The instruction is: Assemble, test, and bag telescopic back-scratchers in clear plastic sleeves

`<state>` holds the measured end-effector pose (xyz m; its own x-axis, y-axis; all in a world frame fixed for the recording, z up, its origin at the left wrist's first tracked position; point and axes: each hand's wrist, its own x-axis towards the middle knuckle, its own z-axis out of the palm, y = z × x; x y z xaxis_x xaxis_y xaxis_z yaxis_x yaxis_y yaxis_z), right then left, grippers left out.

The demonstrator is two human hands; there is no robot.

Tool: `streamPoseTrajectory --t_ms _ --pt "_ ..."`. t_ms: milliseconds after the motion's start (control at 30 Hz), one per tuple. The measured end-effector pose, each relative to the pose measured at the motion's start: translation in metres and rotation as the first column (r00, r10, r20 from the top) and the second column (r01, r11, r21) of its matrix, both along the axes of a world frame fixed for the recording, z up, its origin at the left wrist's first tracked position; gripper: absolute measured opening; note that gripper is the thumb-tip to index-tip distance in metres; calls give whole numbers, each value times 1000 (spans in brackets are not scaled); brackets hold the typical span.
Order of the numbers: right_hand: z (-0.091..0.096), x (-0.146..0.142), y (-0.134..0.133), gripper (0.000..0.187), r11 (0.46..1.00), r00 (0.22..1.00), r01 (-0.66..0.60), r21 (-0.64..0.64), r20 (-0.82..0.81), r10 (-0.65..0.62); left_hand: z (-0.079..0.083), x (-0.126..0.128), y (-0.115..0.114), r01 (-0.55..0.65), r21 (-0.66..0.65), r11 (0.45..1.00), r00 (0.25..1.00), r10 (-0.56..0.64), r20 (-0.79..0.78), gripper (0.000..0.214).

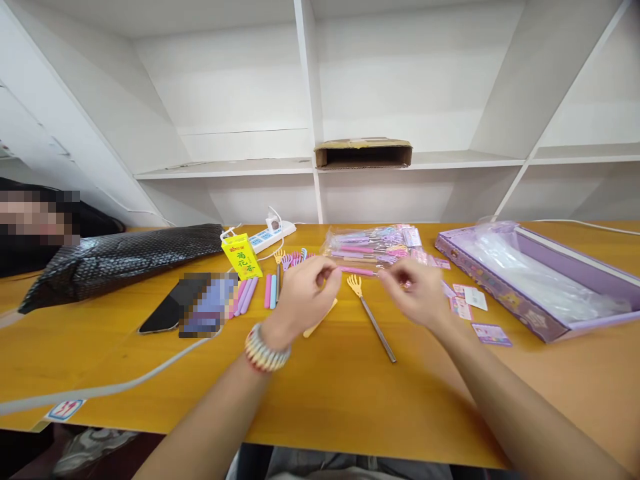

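My left hand (300, 293), with a striped bead bracelet on the wrist, pinches one end of a pink back scratcher (357, 271) still in its clear wrapper. My right hand (417, 290) pinches the other end, slightly blurred. Between and below the hands lies an extended yellow-headed back scratcher (371, 317) with a metal rod. A yellow handle (320, 323) pokes out under my left hand. Several pastel scratchers and handles (273, 288) lie left of the hands. A pile of wrapped ones (373, 243) sits just beyond.
A purple display box (525, 303) with crumpled plastic stands at the right, small cards (475, 313) beside it. A yellow drink carton (242, 256), a power strip (273, 237), a phone (167, 310), a black bag (120, 263) and a grey cable (100, 388) lie left. A person sits far left.
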<state>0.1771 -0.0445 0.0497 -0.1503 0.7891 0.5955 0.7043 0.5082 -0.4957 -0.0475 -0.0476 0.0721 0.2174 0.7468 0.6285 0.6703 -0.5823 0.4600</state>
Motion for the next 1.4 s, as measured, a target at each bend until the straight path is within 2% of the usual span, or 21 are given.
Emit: streamPoseTrajectory --t_ms 33,100,133,200,267,367,500,567,667,767,867,967,1067,1133,1300,1400 --pt "-6 -6 3 32 996 991 22 -87 134 -10 -4 1 9 -11 -25 1000 997 9 -75 19" --pt "-21 -17 9 40 960 910 92 -263 414 26 -15 2 28 -78 -74 994 967 57 -250 17" --pt "-29 -21 12 43 940 863 120 -320 502 60 -22 2 35 -132 -88 987 945 98 -314 18" --pt "-43 -24 16 44 919 812 152 -363 576 93 -33 -1 42 -193 -118 974 893 124 -432 23" --pt "-50 -23 18 41 918 809 147 -370 579 104 -39 -5 39 -232 -151 961 845 122 -521 31" --pt "-52 -17 17 37 914 828 110 -391 544 133 -37 -9 27 -319 -221 922 785 126 -606 49" --pt "-48 -12 14 34 904 859 103 -415 495 129 -33 -10 17 -391 -377 840 721 24 -693 67" --pt "-48 -12 13 33 902 869 103 -418 479 122 -35 -8 17 -381 -397 835 707 -13 -707 61" --pt "-48 -12 11 28 905 879 74 -418 455 139 -43 -7 19 -366 -359 859 704 4 -710 45" --pt "-48 -11 10 20 909 884 40 -415 439 161 -49 -7 21 -342 -336 878 715 11 -699 37" --pt "-50 -11 10 20 911 891 60 -409 433 135 -51 -4 22 -321 -283 904 769 74 -635 39" --pt "-52 -12 11 25 916 919 101 -389 389 63 -52 4 22 -296 -253 921 855 137 -500 39" --pt "-55 -12 13 27 924 967 103 -368 256 -5 -53 14 20 -225 -294 929 942 130 -309 36" --pt "-57 -13 13 26 930 991 63 -362 135 -14 -53 19 18 -164 -304 938 975 108 -194 35" --pt "-57 -16 11 23 918 993 -89 -385 -111 50 -61 19 23 -3 -325 946 997 26 66 27" --pt "-56 -18 9 21 903 984 -151 -402 -149 98 -69 15 33 151 -453 879 931 28 364 29"
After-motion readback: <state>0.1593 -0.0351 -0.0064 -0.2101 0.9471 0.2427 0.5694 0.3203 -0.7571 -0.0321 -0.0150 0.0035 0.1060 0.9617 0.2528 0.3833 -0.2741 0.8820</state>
